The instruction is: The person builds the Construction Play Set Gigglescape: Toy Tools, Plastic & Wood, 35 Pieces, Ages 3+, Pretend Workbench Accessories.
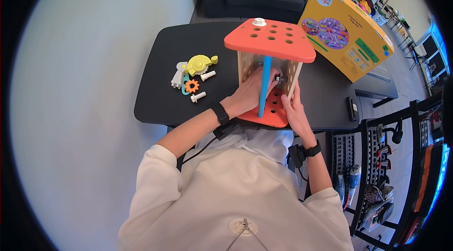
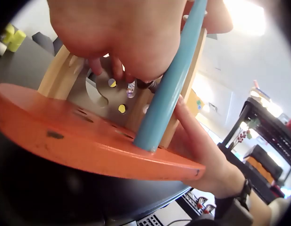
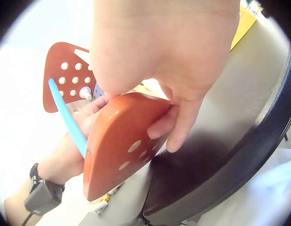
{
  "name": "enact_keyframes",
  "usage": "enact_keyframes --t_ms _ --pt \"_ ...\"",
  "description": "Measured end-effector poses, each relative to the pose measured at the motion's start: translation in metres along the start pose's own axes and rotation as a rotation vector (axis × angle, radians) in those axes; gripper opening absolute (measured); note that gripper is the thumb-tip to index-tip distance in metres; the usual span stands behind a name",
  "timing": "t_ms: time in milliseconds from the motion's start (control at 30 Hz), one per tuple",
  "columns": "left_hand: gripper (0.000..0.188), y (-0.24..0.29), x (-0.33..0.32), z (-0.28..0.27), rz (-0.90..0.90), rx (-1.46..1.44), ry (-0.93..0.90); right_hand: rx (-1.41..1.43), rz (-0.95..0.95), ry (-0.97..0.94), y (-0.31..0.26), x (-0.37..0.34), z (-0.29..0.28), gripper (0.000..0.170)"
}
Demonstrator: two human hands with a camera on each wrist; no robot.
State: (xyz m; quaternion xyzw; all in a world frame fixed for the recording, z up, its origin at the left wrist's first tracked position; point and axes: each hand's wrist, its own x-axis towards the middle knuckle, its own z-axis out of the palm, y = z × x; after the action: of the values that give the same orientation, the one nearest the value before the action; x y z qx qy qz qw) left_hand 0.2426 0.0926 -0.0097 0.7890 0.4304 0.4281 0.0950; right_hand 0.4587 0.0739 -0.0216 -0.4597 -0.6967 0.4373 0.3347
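A toy workbench with a red-orange top board (image 1: 271, 34), wooden perforated sides and a red-orange base (image 2: 84, 136) stands at the table's front edge. A blue rod (image 1: 265, 86) joins top and base on the near side. My left hand (image 1: 250, 91) reaches inside behind the rod, its curled fingers at a dark grey round piece (image 1: 279, 79) by the right side panel; its fingertips are partly hidden. My right hand (image 1: 296, 112) grips the frame's lower right corner, with fingers (image 3: 176, 134) against the base board. A white bolt (image 1: 258, 22) sits in the top board.
On the black table (image 1: 165, 48) at left lie a yellow toy saw (image 1: 198, 64), a grey-white toy piece (image 1: 178, 75), an orange gear (image 1: 191, 86) and white bolts (image 1: 199, 96). A yellow box (image 1: 347, 34) stands at back right. A black object (image 1: 352, 108) lies near the right edge.
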Motion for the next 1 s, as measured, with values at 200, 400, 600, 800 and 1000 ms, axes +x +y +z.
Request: enact_keyframes --t_ms 200,400,600,800,1000 --pt "0.027 -0.007 0.0 0.002 -0.023 0.168 -0.108 0.036 0.097 -0.061 -0.001 0.002 -0.002 0.084" --pt "0.037 -0.008 0.004 -0.001 -0.133 0.141 -0.285 0.027 0.042 -0.023 0.009 0.006 0.002 0.084" --pt "0.032 -0.009 0.008 -0.003 -0.196 0.09 -0.293 0.038 -0.028 0.001 0.014 0.008 -0.001 0.087" --pt "0.028 -0.008 0.009 -0.005 -0.158 0.12 -0.281 -0.018 0.071 -0.03 0.006 0.004 -0.007 0.093" --pt "0.028 -0.01 0.006 -0.007 -0.054 0.201 -0.231 0.034 -0.011 -0.011 0.004 0.002 -0.007 0.088"
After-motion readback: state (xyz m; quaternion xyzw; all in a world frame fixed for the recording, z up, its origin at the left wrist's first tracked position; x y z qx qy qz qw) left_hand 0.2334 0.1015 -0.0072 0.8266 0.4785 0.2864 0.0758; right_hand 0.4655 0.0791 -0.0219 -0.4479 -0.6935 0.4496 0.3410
